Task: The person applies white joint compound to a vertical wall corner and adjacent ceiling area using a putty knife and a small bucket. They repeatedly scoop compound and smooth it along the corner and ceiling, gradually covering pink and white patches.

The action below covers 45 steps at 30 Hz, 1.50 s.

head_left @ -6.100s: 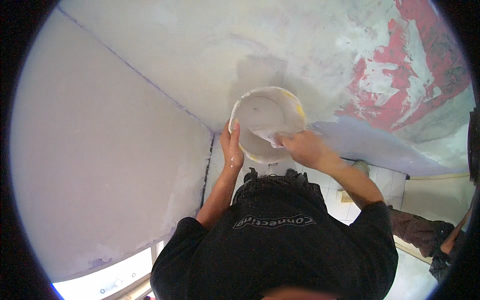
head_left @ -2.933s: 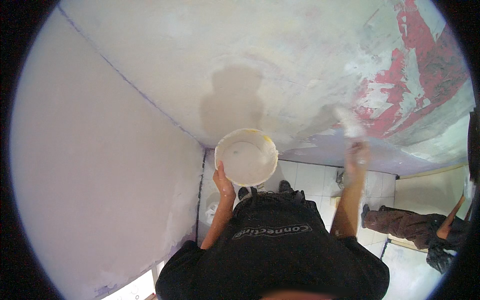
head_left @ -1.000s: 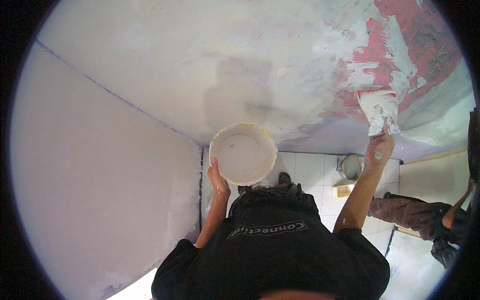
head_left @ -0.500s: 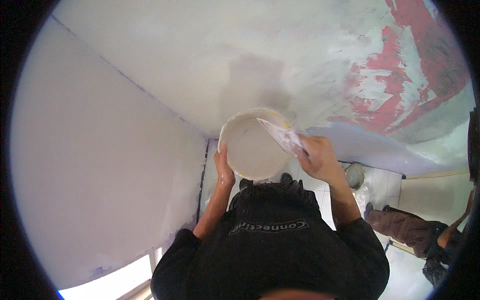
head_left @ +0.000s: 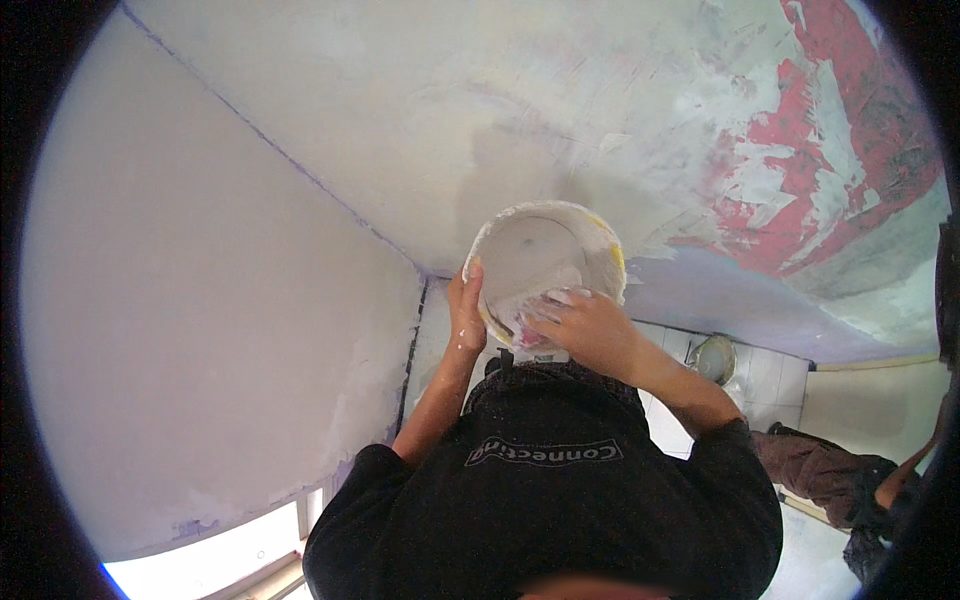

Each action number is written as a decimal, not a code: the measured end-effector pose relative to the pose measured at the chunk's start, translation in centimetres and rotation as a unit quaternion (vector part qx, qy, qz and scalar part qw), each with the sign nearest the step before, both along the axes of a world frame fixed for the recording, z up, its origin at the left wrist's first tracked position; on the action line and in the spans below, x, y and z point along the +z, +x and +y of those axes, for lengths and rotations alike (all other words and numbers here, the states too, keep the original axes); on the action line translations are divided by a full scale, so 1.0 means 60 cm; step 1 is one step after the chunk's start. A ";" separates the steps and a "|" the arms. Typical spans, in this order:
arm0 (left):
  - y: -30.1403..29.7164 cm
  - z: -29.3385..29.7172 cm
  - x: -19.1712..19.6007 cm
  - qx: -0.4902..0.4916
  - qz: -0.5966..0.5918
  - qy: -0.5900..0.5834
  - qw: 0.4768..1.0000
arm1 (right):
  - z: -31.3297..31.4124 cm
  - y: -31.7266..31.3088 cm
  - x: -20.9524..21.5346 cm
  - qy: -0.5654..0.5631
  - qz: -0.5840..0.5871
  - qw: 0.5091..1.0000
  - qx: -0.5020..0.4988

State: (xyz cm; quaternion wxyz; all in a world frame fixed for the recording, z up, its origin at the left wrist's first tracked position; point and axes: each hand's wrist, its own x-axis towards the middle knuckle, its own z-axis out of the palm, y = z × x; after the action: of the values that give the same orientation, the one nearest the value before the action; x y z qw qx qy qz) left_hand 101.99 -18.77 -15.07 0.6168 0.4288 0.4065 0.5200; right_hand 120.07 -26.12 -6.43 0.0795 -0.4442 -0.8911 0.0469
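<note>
My left hand (head_left: 466, 318) grips the left rim of a round white bucket (head_left: 530, 240) smeared with white plaster, held up in front of my chest. My right hand (head_left: 590, 330) reaches into the bucket's lower right side, closed on a plaster-coated trowel (head_left: 556, 297). Only a bit of its blade shows above my fingers; the handle is hidden in my fist. Below both hands are my black shirt and dark trousers.
A wall ahead is skimmed white, with red and grey patches (head_left: 810, 180) at the upper right. A plain pale wall (head_left: 200, 300) fills the left. On the tiled floor stands a second small bucket (head_left: 712, 358). Another person's legs (head_left: 830, 480) are at the lower right.
My right hand came down from the red-patched wall with the trowel and now dips into the bucket. The bucket stays in my left hand, raised slightly.
</note>
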 end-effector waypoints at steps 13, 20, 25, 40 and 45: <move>0.001 0.003 -0.017 0.008 0.031 0.015 0.999 | 0.041 0.051 -0.016 -0.084 0.006 0.989 -0.123; -0.021 0.013 -0.033 0.024 0.036 -0.009 0.999 | 0.048 0.023 -0.071 -0.116 0.162 0.960 -0.197; -0.039 0.016 -0.036 0.013 0.012 -0.015 1.000 | 0.054 0.023 -0.090 -0.126 0.545 0.765 -0.321; -0.112 0.018 -0.023 0.084 0.062 -0.134 0.985 | 0.223 0.077 -0.058 -0.154 0.597 0.720 -0.317; -0.102 0.012 -0.018 0.103 0.052 -0.120 0.986 | 0.157 0.167 0.031 -0.194 0.978 -0.063 -0.048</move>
State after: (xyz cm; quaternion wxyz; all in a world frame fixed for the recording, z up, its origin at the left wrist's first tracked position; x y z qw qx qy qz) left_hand 95.85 -18.05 -16.12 0.5854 0.3337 0.5395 0.5049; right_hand 130.08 -16.71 -4.58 -0.7822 -0.0157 -0.1639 -0.6009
